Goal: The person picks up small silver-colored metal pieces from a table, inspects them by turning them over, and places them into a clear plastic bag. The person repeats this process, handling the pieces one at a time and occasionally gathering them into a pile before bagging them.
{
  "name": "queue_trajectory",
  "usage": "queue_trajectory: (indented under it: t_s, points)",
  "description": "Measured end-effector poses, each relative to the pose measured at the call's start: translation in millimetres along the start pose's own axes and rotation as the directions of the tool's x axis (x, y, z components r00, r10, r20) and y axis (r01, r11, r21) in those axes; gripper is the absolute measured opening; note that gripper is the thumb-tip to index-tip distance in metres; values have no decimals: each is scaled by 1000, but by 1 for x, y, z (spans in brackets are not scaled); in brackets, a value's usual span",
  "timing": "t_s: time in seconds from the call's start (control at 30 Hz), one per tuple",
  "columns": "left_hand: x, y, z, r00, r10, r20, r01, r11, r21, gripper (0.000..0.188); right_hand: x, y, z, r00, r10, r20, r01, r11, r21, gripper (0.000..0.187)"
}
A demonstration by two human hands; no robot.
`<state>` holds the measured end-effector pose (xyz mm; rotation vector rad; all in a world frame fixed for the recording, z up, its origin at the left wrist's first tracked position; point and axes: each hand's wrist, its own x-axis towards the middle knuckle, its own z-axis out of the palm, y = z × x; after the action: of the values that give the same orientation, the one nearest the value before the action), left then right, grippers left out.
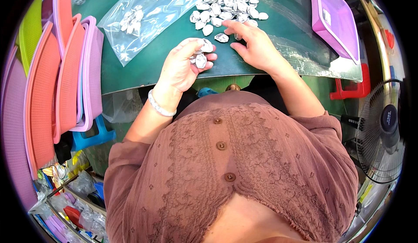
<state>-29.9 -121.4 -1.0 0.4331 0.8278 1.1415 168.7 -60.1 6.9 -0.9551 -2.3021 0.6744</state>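
My left hand, above the table's near edge, is closed around a few small silver leaf-shaped pieces. Its thumb presses on the upper one. At the near side of a heap of similar silver pieces, my right hand is spread, thumb and forefinger apart. A single silver piece lies just left of its fingers, and another shows partly beneath the hand. To the left of the heap a clear plastic bag lies flat, with a small cluster of silver pieces at its left part.
The table has a green top. A purple basket stands at its far right. Stacked orange, purple and green baskets line the left side. Blue and red plastic stools are below, and a fan stands right.
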Motion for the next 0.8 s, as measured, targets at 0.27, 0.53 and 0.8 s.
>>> queue_trajectory:
  t_s: [0.27,0.53,0.8]
  points:
    - [2,1,-6,998,-36,43,38,997,-60,23,7,-2,12,998,-36,-54,26,984,-175,43]
    - [1,2,-1,998,-52,25,54,995,-86,36,3,-3,13,991,-20,-135,9,997,-83,45]
    - [3,2,0,998,-53,45,58,993,-100,36,4,-14,12,957,-105,-271,117,993,27,46]
